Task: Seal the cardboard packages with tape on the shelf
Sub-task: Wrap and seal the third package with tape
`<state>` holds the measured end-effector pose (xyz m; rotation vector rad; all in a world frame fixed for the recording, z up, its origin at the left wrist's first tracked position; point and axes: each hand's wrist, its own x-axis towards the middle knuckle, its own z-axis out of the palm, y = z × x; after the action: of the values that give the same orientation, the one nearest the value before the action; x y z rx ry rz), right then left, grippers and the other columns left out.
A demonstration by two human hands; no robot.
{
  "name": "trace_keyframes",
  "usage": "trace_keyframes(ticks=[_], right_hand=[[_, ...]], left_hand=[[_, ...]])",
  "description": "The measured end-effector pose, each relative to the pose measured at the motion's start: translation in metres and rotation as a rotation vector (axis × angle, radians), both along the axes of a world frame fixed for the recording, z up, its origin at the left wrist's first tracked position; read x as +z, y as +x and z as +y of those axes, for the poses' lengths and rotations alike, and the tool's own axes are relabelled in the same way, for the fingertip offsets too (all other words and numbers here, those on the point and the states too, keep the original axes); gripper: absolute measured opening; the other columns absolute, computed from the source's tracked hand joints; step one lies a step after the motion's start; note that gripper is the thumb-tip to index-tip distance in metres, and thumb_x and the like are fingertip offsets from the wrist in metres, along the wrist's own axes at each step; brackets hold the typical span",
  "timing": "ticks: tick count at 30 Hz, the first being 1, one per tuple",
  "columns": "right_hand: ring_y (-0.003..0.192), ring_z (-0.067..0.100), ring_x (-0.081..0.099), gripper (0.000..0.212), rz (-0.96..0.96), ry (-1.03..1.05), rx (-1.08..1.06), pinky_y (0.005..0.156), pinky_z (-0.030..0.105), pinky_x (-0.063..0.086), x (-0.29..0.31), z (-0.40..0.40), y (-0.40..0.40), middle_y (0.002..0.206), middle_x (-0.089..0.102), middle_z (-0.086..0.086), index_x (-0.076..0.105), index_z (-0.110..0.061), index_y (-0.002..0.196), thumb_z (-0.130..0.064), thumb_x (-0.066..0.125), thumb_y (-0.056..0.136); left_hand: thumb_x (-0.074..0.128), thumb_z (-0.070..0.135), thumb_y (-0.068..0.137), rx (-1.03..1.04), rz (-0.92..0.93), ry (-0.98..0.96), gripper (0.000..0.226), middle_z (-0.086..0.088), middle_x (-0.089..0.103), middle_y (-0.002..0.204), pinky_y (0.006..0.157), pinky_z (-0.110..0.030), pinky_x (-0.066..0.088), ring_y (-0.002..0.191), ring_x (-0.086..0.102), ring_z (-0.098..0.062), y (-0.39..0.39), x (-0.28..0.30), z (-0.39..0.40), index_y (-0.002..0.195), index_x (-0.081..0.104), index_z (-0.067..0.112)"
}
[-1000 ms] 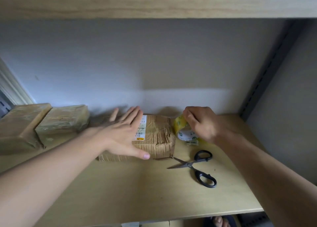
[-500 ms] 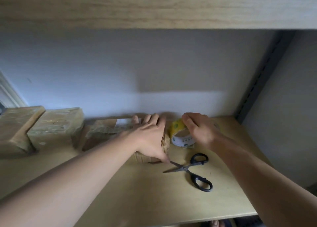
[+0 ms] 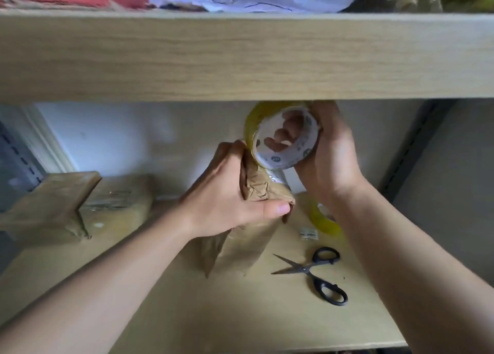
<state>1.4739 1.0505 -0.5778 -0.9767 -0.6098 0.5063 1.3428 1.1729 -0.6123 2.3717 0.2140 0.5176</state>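
My left hand (image 3: 230,193) grips a crumpled brown cardboard package (image 3: 256,185), which stands tipped up on end on the wooden shelf (image 3: 240,313). My right hand (image 3: 331,161) holds a yellowish tape roll (image 3: 283,137) against the package's upper end, fingers through its white core. A strip of clear tape runs from the roll down onto the package. Two taped brown packages (image 3: 53,204) (image 3: 115,204) lie at the left of the shelf.
Black scissors (image 3: 318,273) lie partly open on the shelf at the right. A second yellow tape roll (image 3: 323,220) and a small label scrap (image 3: 308,233) sit behind my right forearm. The upper shelf board (image 3: 240,57) hangs just above the hands, with boxes on it.
The package has been lifted from lying flat and stood on end. My right hand has raised the tape roll off the shelf to its top. The camera has tilted up.
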Motion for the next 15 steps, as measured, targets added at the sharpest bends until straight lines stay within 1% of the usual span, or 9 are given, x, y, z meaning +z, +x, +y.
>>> trace_keyframes(ticks=[1,2,3,5,6,8,10,12,15], right_hand=[[0.063,0.018,0.048,0.032,0.026,0.002,0.017,0.08,0.039,0.051,0.002,0.005,-0.007,0.069,0.049,0.001,0.06,-0.012,0.076,-0.042,0.052,0.085],[0.059,0.016,0.038,0.031,0.031,-0.006,0.029,0.071,0.034,0.048,0.003,0.009,-0.011,0.066,0.041,-0.001,0.055,-0.012,0.074,-0.042,0.051,0.085],[0.058,0.016,0.029,0.031,0.015,-0.016,0.043,0.064,0.03,0.042,0.004,0.012,-0.015,0.064,0.036,-0.002,0.05,-0.013,0.074,-0.04,0.048,0.088],[0.06,0.019,0.018,0.023,-0.012,-0.047,0.046,0.056,0.031,0.025,0.011,0.017,-0.021,0.062,0.028,-0.002,0.037,-0.015,0.074,-0.029,0.042,0.091],[0.061,0.02,0.014,0.019,-0.046,-0.076,0.009,0.055,0.032,0.019,0.017,0.02,-0.023,0.061,0.024,-0.001,0.031,-0.016,0.073,-0.022,0.041,0.087],[0.058,0.019,0.013,0.02,-0.143,-0.134,-0.108,0.053,0.032,0.014,0.031,0.018,-0.02,0.054,0.026,-0.003,0.028,-0.017,0.067,-0.009,0.036,0.084],[0.05,0.015,0.018,0.04,-0.251,-0.204,-0.204,0.05,0.028,0.015,0.038,0.012,-0.017,0.046,0.034,-0.008,0.035,-0.021,0.055,-0.001,0.033,0.089],[0.047,0.016,0.02,0.054,-0.374,-0.286,-0.192,0.05,0.03,0.016,0.036,0.007,-0.02,0.045,0.033,-0.006,0.037,-0.026,0.044,-0.002,0.041,0.092],[0.053,0.02,0.019,0.052,-0.472,-0.36,-0.176,0.054,0.038,0.015,0.024,0.005,-0.024,0.052,0.024,0.001,0.034,-0.021,0.043,-0.008,0.049,0.092]], left_hand=[[0.078,0.077,0.055,0.009,0.017,-0.01,0.097,0.012,0.046,0.131,0.106,-0.027,0.043,0.126,0.046,0.001,-0.006,-0.003,0.002,0.134,0.043,0.033],[0.078,0.075,0.052,0.021,0.034,-0.005,0.101,0.013,0.043,0.131,0.106,-0.024,0.042,0.125,0.045,0.004,-0.011,-0.004,0.004,0.135,0.04,0.033],[0.079,0.073,0.05,0.024,0.05,0.0,0.104,0.014,0.042,0.131,0.106,-0.023,0.042,0.125,0.044,0.006,-0.016,-0.004,0.007,0.137,0.037,0.035],[0.081,0.07,0.053,0.009,0.05,-0.025,0.102,0.014,0.046,0.134,0.107,-0.03,0.046,0.125,0.049,0.002,-0.025,-0.003,0.011,0.138,0.035,0.038],[0.083,0.067,0.055,0.008,0.035,-0.044,0.099,0.014,0.049,0.134,0.105,-0.034,0.048,0.125,0.052,-0.002,-0.029,-0.005,0.015,0.138,0.036,0.04],[0.084,0.063,0.058,0.018,-0.013,-0.089,0.097,0.013,0.055,0.132,0.102,-0.034,0.05,0.122,0.057,-0.005,-0.04,-0.008,0.02,0.138,0.035,0.04],[0.084,0.06,0.058,0.047,-0.076,-0.141,0.096,0.013,0.06,0.127,0.099,-0.033,0.051,0.118,0.06,-0.008,-0.052,-0.012,0.03,0.139,0.035,0.04],[0.083,0.058,0.057,0.065,-0.12,-0.167,0.097,0.016,0.062,0.123,0.098,-0.032,0.049,0.116,0.061,-0.009,-0.065,-0.017,0.039,0.14,0.035,0.042],[0.084,0.05,0.058,0.05,-0.162,-0.23,0.097,0.015,0.064,0.121,0.095,-0.026,0.049,0.113,0.063,-0.011,-0.075,-0.024,0.046,0.142,0.037,0.038]])
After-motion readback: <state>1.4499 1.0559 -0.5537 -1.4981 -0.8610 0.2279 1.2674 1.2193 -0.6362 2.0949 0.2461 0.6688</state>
